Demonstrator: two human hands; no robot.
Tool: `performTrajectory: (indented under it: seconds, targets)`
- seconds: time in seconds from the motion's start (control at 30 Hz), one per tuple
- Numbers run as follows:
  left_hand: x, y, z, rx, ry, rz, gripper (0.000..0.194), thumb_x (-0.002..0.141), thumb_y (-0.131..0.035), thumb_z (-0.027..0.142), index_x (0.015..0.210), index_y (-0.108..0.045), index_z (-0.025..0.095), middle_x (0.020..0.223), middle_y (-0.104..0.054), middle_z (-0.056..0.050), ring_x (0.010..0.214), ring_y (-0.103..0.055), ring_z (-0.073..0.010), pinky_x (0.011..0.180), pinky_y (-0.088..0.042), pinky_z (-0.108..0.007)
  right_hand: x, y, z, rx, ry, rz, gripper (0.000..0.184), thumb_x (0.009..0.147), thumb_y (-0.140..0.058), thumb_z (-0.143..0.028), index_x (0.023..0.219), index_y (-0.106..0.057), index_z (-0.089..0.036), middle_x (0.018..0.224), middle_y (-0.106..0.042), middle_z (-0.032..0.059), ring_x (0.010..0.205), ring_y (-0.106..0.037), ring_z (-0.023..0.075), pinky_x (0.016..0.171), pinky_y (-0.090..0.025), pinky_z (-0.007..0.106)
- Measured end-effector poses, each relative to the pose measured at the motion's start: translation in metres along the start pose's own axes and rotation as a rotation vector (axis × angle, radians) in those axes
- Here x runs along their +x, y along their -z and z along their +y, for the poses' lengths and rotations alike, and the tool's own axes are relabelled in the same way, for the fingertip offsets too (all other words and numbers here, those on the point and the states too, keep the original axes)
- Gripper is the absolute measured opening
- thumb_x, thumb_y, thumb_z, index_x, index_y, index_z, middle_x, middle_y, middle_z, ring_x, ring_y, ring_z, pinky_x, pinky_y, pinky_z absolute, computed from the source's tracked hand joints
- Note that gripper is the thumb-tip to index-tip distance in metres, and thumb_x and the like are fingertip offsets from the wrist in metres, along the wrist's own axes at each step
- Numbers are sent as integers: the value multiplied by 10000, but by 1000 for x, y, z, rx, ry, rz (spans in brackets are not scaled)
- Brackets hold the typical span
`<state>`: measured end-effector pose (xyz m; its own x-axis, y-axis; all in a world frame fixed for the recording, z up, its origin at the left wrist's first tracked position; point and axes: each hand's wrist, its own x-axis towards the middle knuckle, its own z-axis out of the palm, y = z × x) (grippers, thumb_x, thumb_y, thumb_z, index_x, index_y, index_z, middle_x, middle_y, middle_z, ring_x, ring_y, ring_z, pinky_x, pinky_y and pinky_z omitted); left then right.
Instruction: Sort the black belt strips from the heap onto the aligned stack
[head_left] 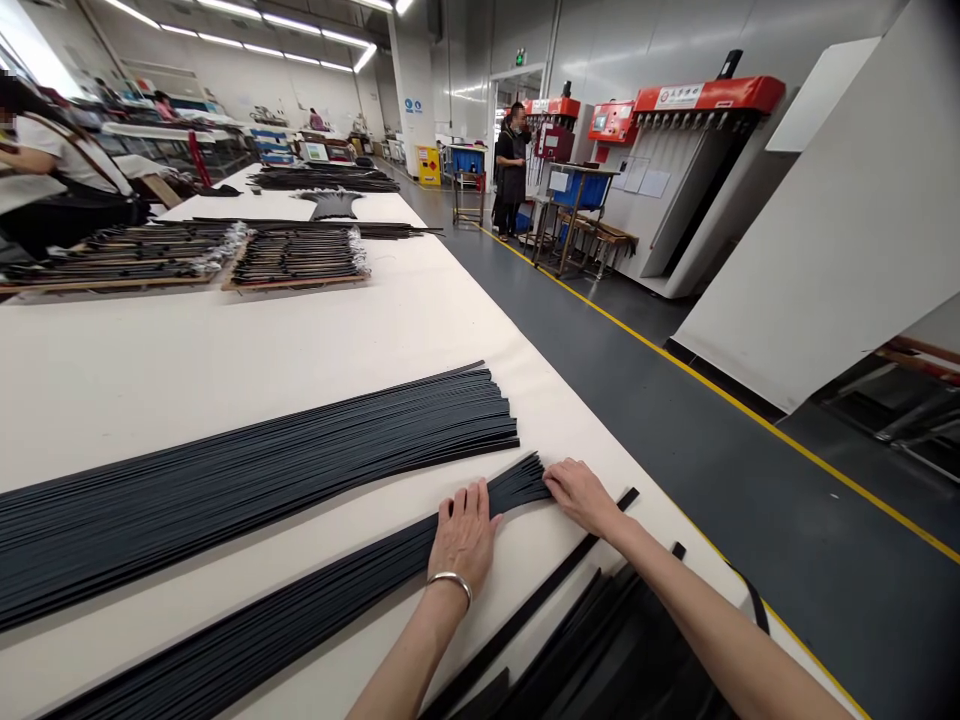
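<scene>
Left hand (463, 535) and right hand (581, 497) are laid flat on one fanned bundle of black strips (337, 590), fingers (480, 510) apart, unclamped; a second bundle (262, 470) is placed beside it on the bench (225, 340).

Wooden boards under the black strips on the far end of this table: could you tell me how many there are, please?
2: the left board and, just beside it, the right board; others may be hidden farther along.

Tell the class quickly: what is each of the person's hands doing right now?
Left hand: open, flat on the black strips, holding nothing.
Right hand: open, touching the black strips' ends, not gripping.
</scene>
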<state>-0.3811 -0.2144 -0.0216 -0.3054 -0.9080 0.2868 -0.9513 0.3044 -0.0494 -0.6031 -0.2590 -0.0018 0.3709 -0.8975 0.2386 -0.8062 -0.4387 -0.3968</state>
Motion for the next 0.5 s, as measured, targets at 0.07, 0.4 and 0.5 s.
performTrajectory:
  seconds: [0.07,0.4,0.5]
  targets:
    - [0,0,0,-1,-3,-2,483,948,-319,285,1399,-340,114,1227,-506,-161,1063,-432,-285,901,-354,-471,3,1,0,-25,9,-27,215,922,-426,-266,839,-621,-225,833,-625,36,854,-560,188,807,-395,329]
    - [0,1,0,9,7,-4,479,948,-332,302,1390,-359,120,1246,-499,-157,1078,-432,-288,917,-350,-472,26,5,-14,-85,-39,-85,161,835,-573,-272,706,-670,-281,658,-652,-17,644,-594,165,595,-370,271]
    - [0,1,0,7,6,-2,482,950,-325,301,1397,-347,123,1236,-506,-154,1076,-435,-283,918,-352,-470,28,4,-17,-108,-28,-86,95,826,-590,-263,747,-642,-271,723,-658,-20,670,-597,158,566,-341,254]
